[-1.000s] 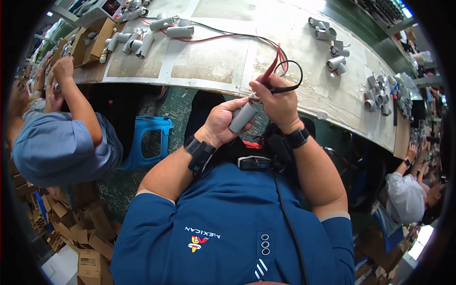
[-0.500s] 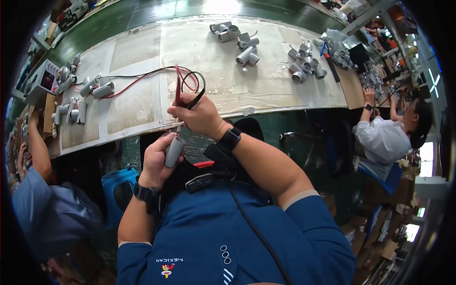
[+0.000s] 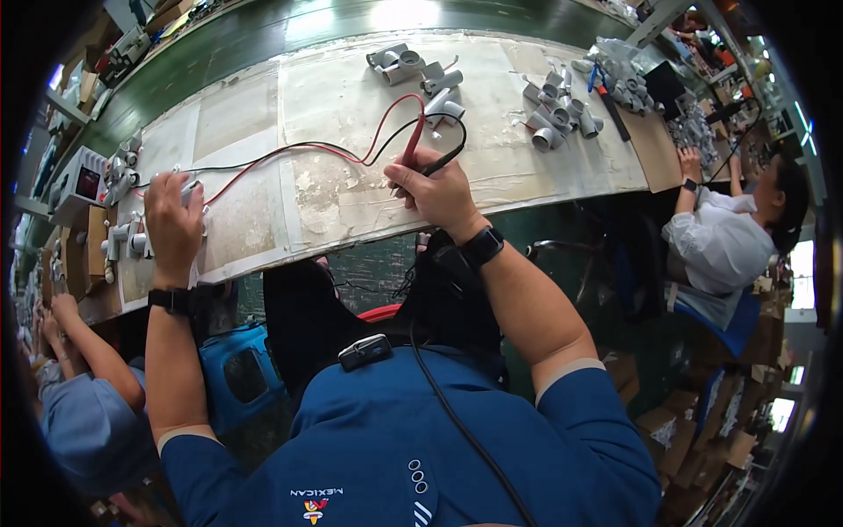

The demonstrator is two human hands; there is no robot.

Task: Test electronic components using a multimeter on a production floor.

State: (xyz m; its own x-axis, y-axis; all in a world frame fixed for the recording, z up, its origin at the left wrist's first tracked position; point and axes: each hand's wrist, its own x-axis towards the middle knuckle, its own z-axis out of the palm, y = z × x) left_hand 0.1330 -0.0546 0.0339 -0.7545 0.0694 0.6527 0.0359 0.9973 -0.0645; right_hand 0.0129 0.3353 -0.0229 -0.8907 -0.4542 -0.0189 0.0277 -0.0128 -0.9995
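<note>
While the right hand (image 3: 439,189) pinches red and black test probes (image 3: 426,149) at 12 o'clock of centre, the left hand (image 3: 173,220) at 9 o'clock grips a grey cylinder part (image 3: 190,190) on the worn surface (image 3: 334,97). Leads (image 3: 290,151) run toward a meter (image 3: 81,183).

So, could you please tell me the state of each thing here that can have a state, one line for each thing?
left hand: closed over a grey part at the bench's left end
right hand: gripping the red and black probes together
red probe: held, tip hidden in the hand
red and black leads: slack, lying looped on the bench
meter: display lit
grey parts: lying loose in a heap
</note>
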